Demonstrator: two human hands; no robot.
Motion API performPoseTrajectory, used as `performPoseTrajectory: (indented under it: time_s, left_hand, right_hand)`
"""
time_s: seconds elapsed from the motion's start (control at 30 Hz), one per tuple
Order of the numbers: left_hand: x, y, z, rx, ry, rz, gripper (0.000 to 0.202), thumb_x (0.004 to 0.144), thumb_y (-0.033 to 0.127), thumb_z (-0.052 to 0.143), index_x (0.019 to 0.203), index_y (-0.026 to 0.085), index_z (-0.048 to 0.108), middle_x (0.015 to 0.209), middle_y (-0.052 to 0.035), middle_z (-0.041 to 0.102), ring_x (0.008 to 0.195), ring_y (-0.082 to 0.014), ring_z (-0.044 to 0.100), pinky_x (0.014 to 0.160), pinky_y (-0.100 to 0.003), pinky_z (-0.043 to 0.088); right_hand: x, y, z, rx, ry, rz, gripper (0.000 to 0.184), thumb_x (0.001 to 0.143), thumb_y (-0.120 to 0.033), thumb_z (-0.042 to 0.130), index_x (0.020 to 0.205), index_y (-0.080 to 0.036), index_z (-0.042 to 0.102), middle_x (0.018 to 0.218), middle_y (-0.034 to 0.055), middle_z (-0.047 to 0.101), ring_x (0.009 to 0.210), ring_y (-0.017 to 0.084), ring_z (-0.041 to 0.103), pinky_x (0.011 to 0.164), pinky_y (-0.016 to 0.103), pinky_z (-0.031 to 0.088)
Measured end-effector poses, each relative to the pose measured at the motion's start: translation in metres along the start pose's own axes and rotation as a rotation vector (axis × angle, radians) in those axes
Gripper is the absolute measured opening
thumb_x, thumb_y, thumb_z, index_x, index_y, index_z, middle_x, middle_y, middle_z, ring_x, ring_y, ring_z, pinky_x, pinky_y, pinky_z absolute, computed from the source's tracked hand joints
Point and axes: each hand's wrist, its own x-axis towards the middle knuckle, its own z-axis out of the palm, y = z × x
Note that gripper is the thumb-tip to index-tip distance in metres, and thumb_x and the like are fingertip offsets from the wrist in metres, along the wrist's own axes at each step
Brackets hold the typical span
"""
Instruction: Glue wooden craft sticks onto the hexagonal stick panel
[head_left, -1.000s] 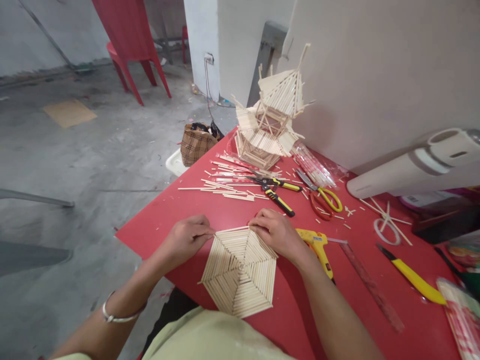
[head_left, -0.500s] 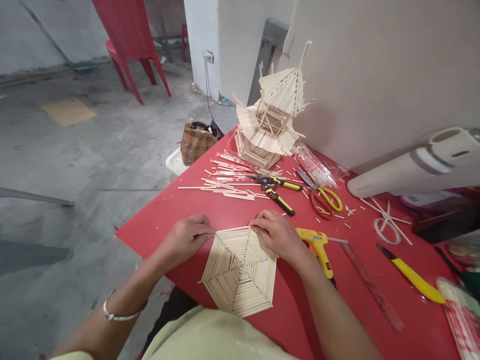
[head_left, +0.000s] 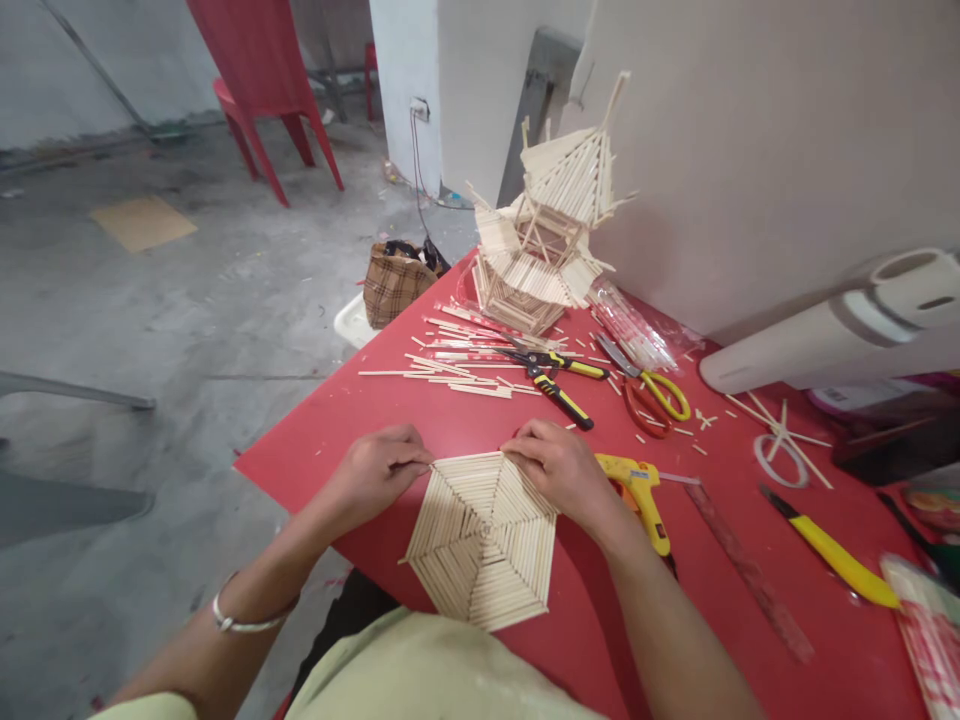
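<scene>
With fingertips pressed together, the left hand [head_left: 384, 470] and right hand [head_left: 559, 470] appear to pinch opposite ends of a slim, pale wooden stick [head_left: 466, 457] running crosswise between both grips, equally near each, along the far edge of the flat, many-sided pale wooden-stick panel [head_left: 484, 540] lying bodyward of them on the smooth red worktop [head_left: 457, 422].

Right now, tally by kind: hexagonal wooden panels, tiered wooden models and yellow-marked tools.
Hexagonal wooden panel: 1
Tiered wooden model: 1
Yellow glue gun: 1
Red-and-yellow scissors: 1
Black-and-yellow pliers: 1
Yellow-handled knife: 1
Total: 6
</scene>
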Motion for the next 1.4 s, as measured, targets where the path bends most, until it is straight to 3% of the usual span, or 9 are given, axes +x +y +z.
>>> performPoseTrajectory:
  time_s: [1.4]
  left_hand:
    - [0.0008, 0.0004, 0.0011, 0.015, 0.004, -0.001, 0.023, 0.09, 0.018, 0.056, 0.086, 0.02, 0.079, 0.083, -0.0021, 0.069, 0.073, -0.0118, 0.067, 0.066, -0.02, 0.048]
  right_hand:
    - [-0.0028, 0.0001, 0.0002, 0.017, -0.01, 0.035, 0.016, 0.096, -0.021, 0.061, 0.099, -0.025, 0.076, 0.093, 0.0041, 0.068, 0.088, 0.017, 0.063, 0.078, 0.029, 0.045]
